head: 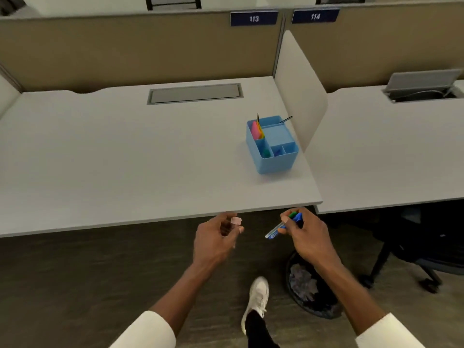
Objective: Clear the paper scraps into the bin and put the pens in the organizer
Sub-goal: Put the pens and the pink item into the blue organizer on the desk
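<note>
My right hand (305, 233) is closed around a small bunch of pens (283, 223), a blue-capped clear one and a green one, just below the desk's front edge. My left hand (217, 238) grips a small pinkish object (236, 220), too blurred to name. The blue organizer (273, 159) stands on the desk (125, 159) toward its right side, with coloured sticky notes and a couple of pens in its compartments. A black mesh bin (311, 297) holding crumpled paper sits on the floor under my right forearm.
A white divider panel (298, 96) rises just right of the organizer. A closed cable hatch (194, 93) lies at the desk's back. A black office chair (414, 249) stands under the neighbouring desk. My white shoe (257, 297) is beside the bin.
</note>
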Motion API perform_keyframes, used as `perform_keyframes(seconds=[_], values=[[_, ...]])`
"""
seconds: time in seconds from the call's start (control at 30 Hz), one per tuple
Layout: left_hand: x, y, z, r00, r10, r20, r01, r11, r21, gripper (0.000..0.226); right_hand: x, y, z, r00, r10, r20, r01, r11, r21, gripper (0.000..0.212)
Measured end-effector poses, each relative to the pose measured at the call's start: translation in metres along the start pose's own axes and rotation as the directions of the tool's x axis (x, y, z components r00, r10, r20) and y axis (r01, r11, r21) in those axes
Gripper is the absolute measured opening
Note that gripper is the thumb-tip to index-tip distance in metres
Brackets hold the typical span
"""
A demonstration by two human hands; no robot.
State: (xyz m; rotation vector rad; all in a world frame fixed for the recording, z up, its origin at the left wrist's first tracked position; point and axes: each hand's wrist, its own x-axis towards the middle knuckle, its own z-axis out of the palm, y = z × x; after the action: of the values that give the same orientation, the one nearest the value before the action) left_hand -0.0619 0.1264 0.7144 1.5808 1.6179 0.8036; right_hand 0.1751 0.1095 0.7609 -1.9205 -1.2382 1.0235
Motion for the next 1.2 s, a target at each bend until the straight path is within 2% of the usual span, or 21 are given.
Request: perform_keyframes(seconds=[0.2, 0.5, 0.63, 0.93, 1.1, 1.2], values=[[0.062, 0.031, 0.016, 0.997, 0.035, -0.065, -0.034, 0.999, 0.025, 0.033, 0.068, -0.022, -0.027, 1.000, -0.018, -0.015, 0.018, 1.000, 0.014, 0.014], [0.140, 0.065, 0.036, 0.994, -0.017, -0.112, 0.019, 1.000, 0.021, 0.035, 0.167, -0.044, -0.071, 0.960, -0.179, -0.217, 0.189, 0.981, 0.028, 0.024], [0.170, 0.079, 0.043, 0.995, 0.012, -0.094, -0.006, 0.998, 0.059, 0.034, 0.199, -0.056, -0.074, 0.932, -0.249, -0.263, 0.263, 0.965, 0.020, 0.019], [0.228, 0.103, 0.049, 0.997, 0.028, -0.078, -0.022, 0.997, 0.075, 0.035, 0.253, -0.075, -0.051, 0.941, -0.268, -0.208, 0.256, 0.963, -0.080, 0.023], [0.258, 0.104, 0.041, 0.999, 0.034, -0.035, -0.032, 0.998, 0.059, 0.039, 0.267, -0.071, -0.035, 0.956, -0.266, -0.125, 0.236, 0.948, -0.212, 0.013], [0.277, 0.104, 0.033, 0.999, 0.027, -0.021, -0.026, 0.999, 0.034, 0.040, 0.268, -0.062, -0.027, 0.961, -0.248, -0.122, 0.211, 0.943, -0.258, 0.008]])
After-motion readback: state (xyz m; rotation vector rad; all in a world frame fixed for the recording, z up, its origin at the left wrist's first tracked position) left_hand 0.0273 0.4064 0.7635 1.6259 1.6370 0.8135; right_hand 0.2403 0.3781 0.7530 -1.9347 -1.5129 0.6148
